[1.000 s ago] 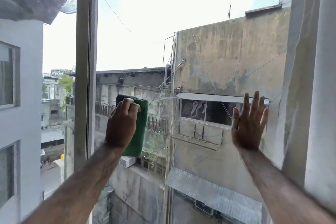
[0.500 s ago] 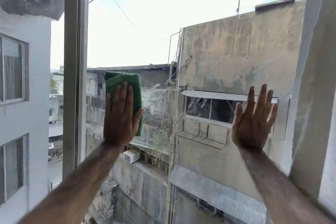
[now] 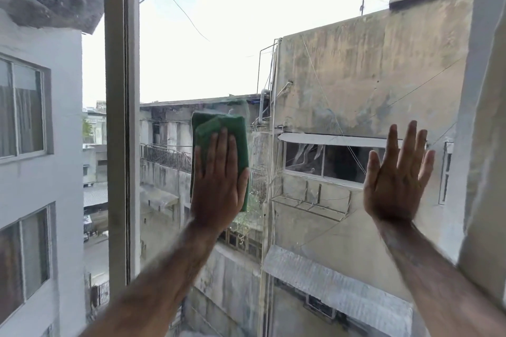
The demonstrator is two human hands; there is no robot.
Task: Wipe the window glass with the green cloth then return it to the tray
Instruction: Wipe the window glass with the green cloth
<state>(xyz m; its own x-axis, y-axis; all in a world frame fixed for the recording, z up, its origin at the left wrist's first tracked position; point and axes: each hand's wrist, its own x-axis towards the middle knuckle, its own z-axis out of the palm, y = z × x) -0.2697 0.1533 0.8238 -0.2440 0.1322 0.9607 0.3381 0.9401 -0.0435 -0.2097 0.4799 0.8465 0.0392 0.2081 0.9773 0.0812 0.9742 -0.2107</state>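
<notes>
- Green cloth (image 3: 219, 134), folded, lies flat against the window glass (image 3: 191, 63), right of the upright frame (image 3: 119, 117).
- Left hand (image 3: 217, 183) presses it with flat palm and straight fingers, pinning rather than gripping.
- Right hand (image 3: 397, 175) is spread and empty, seemingly braced on the pane.
- Wiping is the step in hand; next comes sweeping across unwiped glass with steady pressure. No tray is visible.

Left hand (image 3: 217, 186) flat, fingers extended, pressing folded green cloth (image 3: 223, 128) against clear window glass (image 3: 315, 68). Right hand (image 3: 394, 180) open, palm toward glass, near pale right frame (image 3: 476, 90).
</notes>
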